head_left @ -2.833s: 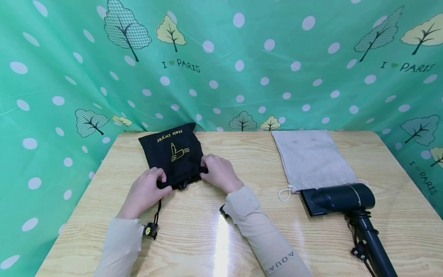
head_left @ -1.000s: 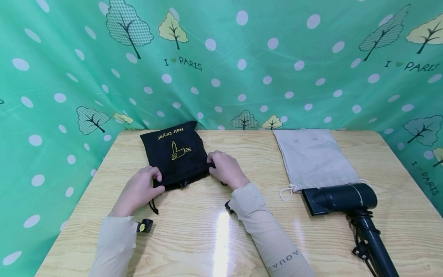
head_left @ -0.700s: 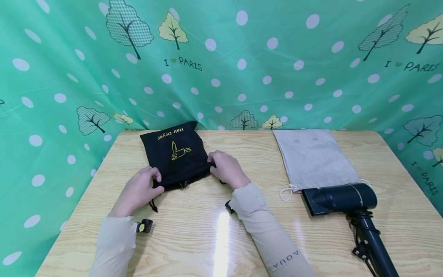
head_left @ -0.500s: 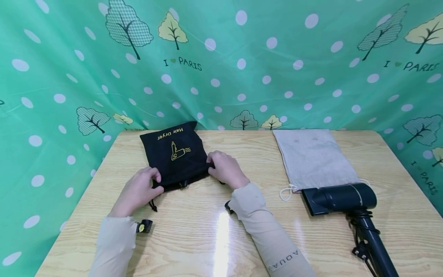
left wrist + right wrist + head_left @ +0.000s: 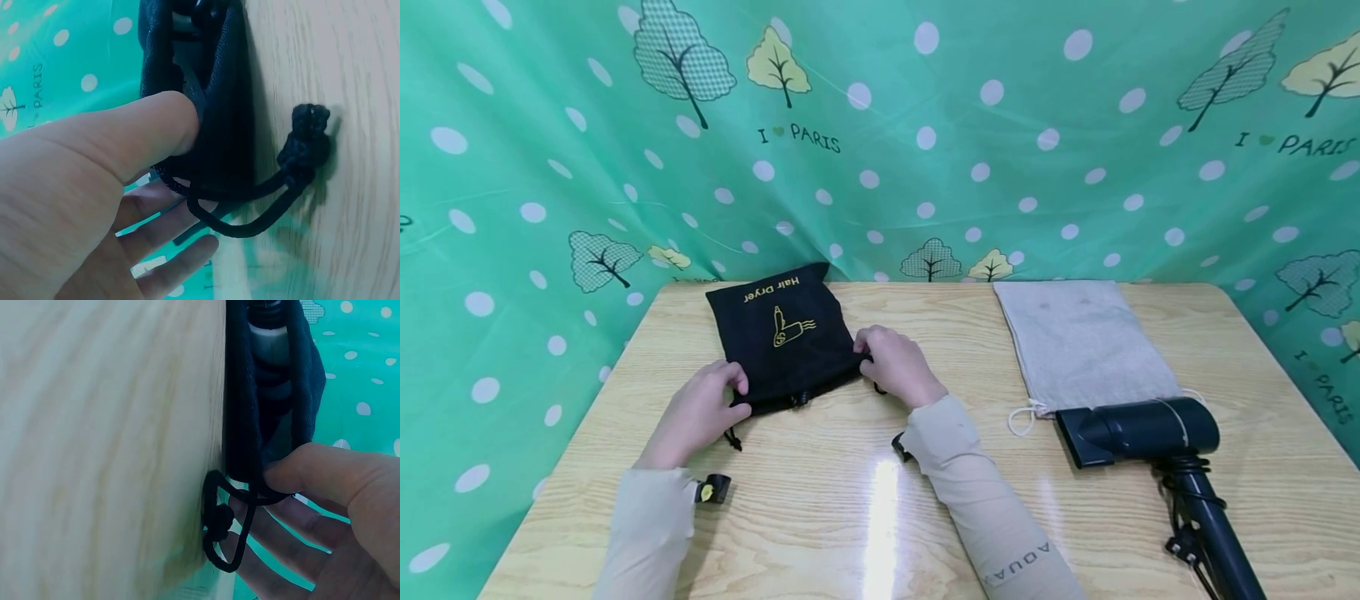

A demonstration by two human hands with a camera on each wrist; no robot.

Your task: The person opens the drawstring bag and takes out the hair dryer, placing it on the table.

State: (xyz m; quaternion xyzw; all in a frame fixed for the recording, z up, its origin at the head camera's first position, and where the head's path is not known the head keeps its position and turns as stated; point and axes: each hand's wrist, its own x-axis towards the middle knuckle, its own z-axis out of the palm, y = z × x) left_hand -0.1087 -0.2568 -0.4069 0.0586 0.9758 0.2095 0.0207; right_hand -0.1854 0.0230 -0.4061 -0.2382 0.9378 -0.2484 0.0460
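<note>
Item 1: black drawstring bag (image 5: 775, 333), yellow "Hair Dryer" print w/ dryer outline, upside down to the person. Loc.: far L. part of table (image 5: 820, 533), mouth toward the person. Contents: dark ribbed item w/ pale band (image 5: 269, 344), seen thru parted mouth; mostly hidden, ID n/a.

Grip: L. hand (image 5: 696, 417) pinched mouth's L. corner, thumb inside rim, other fingers outside. R. hand (image 5: 898, 367) pinched R. corner, same fashion. Neither hand held cord.

Fittings: L. cord loop (image 5: 244, 228), knotted end, hung at L. corner; R. cord loop (image 5: 234, 559), also knotted, hung beside R. fingers.

Step in hand (judged): mouth held spread betw. two corners, prob. to straighten it; opening vs. closing, can't tell. Next move (judged): if closing, would call for letting go of cloth, taking both knotted ends & pulling evenly apart; if unpacking, one corner kept up while other hand reached in. Risk: cloth bunching on contents.

Item 2: grey drawstring bag (image 5: 1075, 346), flat, far R., white cord loop (image 5: 1021, 421) at near L. corner.

Item 3: dark hair dryer (image 5: 1150, 429), at grey bag's near edge, cable wound on handle, plug (image 5: 1183, 546) alongside; handle ran out of frame.

Backing: green dotted tree-print cloth (image 5: 925, 192), behind table.
</note>
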